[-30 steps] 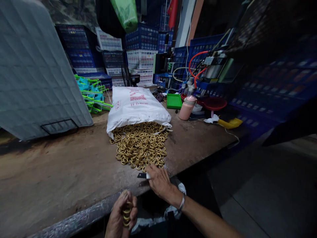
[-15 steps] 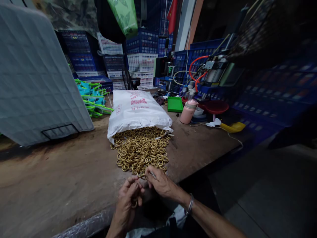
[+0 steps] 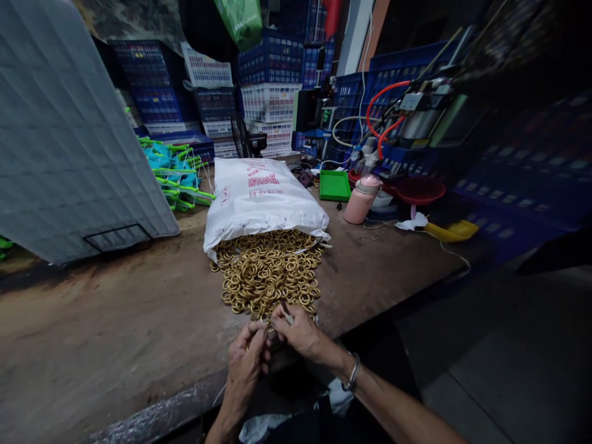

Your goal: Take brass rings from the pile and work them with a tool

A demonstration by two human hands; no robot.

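A heap of gold-coloured metal rings (image 3: 271, 271) spills from the mouth of a white printed sack (image 3: 266, 194) onto the brown table (image 3: 139, 314). At the heap's near edge, my left hand (image 3: 245, 357) is closed, with a gold ring partly showing at its fingers. Close beside it, fingertips almost meeting, my right hand (image 3: 303, 336) grips a small thin tool (image 3: 287, 313) with a dark end and a pale part. Its exact kind is too small to make out. A metal bracelet circles my right wrist.
Right of the sack are a green tray (image 3: 335, 186), a pink bottle (image 3: 362, 200), a red dish (image 3: 420, 190) and a yellow scoop-like piece (image 3: 453, 230). A large grey padded panel (image 3: 78, 135) stands at left, near green and blue items (image 3: 176, 172). Stacked crates (image 3: 271, 102) line the back.
My hands have come closer together at the heap's near edge. The dark-ended tool in my right hand now shows above the fingers. The view has shifted slightly.
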